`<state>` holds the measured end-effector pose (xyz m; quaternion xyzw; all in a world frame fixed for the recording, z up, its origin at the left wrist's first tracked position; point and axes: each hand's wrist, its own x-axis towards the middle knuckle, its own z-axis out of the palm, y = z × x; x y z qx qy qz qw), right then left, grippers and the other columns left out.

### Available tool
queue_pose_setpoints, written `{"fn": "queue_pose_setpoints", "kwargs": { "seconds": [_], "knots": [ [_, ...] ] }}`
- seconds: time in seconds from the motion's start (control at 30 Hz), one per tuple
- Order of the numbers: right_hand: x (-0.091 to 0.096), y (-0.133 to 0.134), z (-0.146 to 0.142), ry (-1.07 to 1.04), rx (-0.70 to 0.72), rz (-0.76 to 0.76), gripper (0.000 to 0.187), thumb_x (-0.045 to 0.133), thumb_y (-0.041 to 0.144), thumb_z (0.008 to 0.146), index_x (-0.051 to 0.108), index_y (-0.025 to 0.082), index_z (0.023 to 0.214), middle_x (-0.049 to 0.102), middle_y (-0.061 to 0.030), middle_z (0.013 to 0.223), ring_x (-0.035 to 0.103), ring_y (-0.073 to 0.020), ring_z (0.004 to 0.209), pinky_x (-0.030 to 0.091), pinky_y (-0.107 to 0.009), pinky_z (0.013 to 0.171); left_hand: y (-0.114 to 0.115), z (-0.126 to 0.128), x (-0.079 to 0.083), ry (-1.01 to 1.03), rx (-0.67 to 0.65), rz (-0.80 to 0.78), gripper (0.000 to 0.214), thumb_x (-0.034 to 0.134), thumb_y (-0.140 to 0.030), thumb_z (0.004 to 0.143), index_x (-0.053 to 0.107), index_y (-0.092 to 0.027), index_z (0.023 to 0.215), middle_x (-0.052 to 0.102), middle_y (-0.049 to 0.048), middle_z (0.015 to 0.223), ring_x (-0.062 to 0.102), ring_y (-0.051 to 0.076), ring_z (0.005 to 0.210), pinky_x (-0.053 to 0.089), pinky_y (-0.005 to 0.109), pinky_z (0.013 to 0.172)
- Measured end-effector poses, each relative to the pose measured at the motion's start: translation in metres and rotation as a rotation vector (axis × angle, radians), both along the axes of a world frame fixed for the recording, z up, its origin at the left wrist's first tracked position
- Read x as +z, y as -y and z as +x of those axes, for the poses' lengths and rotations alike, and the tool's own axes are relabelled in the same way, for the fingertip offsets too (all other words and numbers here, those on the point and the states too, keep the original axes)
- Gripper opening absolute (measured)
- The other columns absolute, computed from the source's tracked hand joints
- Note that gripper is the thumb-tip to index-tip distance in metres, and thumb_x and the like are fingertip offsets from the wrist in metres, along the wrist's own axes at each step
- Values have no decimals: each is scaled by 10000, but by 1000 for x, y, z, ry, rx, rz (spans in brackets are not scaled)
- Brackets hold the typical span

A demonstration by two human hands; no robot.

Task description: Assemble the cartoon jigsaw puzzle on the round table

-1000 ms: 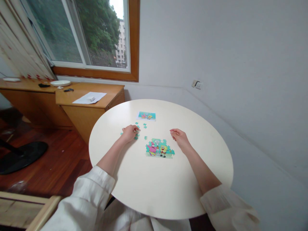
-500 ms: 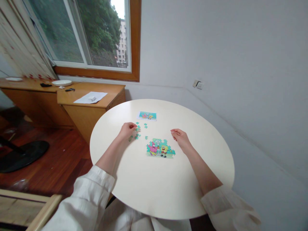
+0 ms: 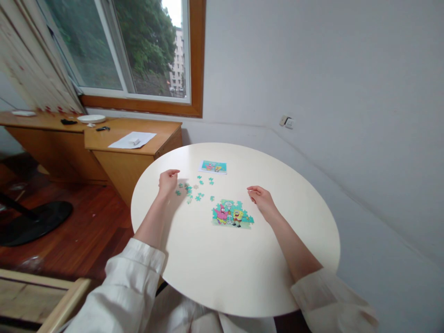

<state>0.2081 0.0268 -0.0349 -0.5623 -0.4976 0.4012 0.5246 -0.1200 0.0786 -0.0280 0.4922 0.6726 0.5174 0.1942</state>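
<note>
A partly built cartoon jigsaw [image 3: 232, 214] lies in the middle of the round cream table [image 3: 222, 273]. Several loose teal pieces [image 3: 194, 190] are scattered to its upper left. A small reference picture card [image 3: 214, 166] lies farther back. My left hand [image 3: 167, 181] hovers at the left edge of the loose pieces, fingers curled together; whether it holds a piece is too small to tell. My right hand [image 3: 261, 198] rests on the table just right of the jigsaw's top corner, fingers loosely curled, with nothing visible in them.
A wooden cabinet [image 3: 138, 157] stands left of the table, bearing a sheet of paper [image 3: 132, 139] and a white plate [image 3: 91, 119]. A window is above it, grey walls are close behind and right of the table. A black round base [image 3: 31, 222] sits on the wood floor.
My left hand has drawn back left from over the loose pieces, uncovering several of them. My right hand has stayed put.
</note>
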Motion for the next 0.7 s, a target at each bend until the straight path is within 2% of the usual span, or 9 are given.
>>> {"fn": "queue_pose_setpoints", "kwargs": {
  "seconds": [0.13, 0.3, 0.53, 0.7],
  "knots": [
    [-2, -1, 1, -1, 1, 1, 228, 621, 320, 565, 611, 172, 738, 474, 48, 498, 385, -94, 495, 267, -253, 495, 1, -3, -1, -9, -50, -40, 235, 566, -312, 687, 698, -158, 805, 703, 71, 775, 612, 198, 760, 454, 286, 688],
    [-3, -3, 0, 3, 6, 3, 249, 618, 330, 561, 610, 161, 744, 470, 53, 500, 389, -90, 496, 275, -248, 500, 8, -4, 2, -154, -283, -260, 205, 670, -325, 591, 676, -136, 669, 643, 33, 574, 582, 173, 608, 437, 269, 602],
    [-2, -3, -1, 12, 10, 1, 238, 614, 325, 564, 609, 162, 737, 472, 52, 503, 390, -89, 495, 281, -247, 501, 15, -5, 11, -411, -587, -335, 217, 686, -333, 555, 704, -178, 706, 655, 6, 613, 559, 148, 589, 417, 234, 579],
    [-2, -3, -1, 18, 19, 6, 238, 619, 326, 568, 613, 163, 740, 491, 43, 513, 403, -94, 502, 293, -247, 506, 24, 0, 20, -579, -631, -366, 203, 653, -256, 595, 708, -203, 783, 671, -4, 700, 583, 160, 658, 410, 246, 645]
  ]
}}
